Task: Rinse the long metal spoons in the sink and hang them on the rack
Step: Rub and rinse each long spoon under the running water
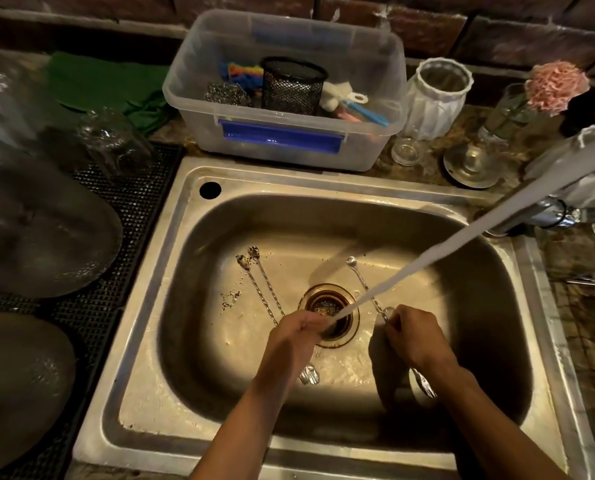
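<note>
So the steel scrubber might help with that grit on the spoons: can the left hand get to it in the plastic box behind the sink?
Probably not right now. The left hand is closed around two spoons. The scrubber sits uncovered in the open box, so the path looks free once the spoons are put down.

Over the sink (185,216), the left hand (294,336) grips two twisted spoons (259,285), bowls speckled with grit, while the right hand (415,336) grips a third spoon (358,275). Water (427,258) streams onto the left hand above the drain (327,303).
</note>
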A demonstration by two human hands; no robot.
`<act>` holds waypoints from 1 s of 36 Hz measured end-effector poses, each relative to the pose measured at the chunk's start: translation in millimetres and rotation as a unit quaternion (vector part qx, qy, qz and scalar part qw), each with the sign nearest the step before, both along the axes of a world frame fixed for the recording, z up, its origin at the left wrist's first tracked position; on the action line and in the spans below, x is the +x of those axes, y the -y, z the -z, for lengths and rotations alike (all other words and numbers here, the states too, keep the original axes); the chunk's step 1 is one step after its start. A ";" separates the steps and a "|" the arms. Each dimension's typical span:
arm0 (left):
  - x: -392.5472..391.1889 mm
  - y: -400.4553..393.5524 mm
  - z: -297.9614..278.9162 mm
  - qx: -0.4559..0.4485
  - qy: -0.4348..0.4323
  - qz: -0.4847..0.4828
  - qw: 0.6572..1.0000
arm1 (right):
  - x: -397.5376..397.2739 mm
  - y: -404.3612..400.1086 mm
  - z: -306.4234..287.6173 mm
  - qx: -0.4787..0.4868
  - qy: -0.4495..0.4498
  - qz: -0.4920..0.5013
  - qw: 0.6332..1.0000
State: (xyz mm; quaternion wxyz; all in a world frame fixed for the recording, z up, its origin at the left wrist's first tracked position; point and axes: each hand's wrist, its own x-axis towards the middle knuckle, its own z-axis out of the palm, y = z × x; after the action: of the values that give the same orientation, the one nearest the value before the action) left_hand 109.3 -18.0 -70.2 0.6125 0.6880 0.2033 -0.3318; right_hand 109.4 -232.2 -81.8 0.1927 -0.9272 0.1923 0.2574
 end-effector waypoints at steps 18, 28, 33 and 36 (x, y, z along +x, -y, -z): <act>31.4 -78.9 -4.0 0.039 0.044 -0.249 0.967 | 31.1 -135.7 19.2 0.185 0.041 0.009 0.982; 33.9 -77.2 -13.4 0.019 0.051 -0.326 0.944 | 22.6 -158.4 20.7 0.076 0.056 -0.075 0.993; 31.3 -72.9 -11.5 0.051 0.038 -0.290 0.955 | 24.1 -149.0 15.3 0.141 0.047 -0.055 0.987; 29.0 -69.3 -9.1 0.052 0.025 -0.244 0.968 | 20.2 -139.8 11.1 0.191 0.041 -0.009 0.981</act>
State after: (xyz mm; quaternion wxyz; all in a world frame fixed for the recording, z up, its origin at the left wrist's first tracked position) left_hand 138.3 51.3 -61.0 0.6431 0.6567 0.3666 -0.1440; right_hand 129.7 -92.4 -93.0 0.3718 -0.8847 0.1233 0.2528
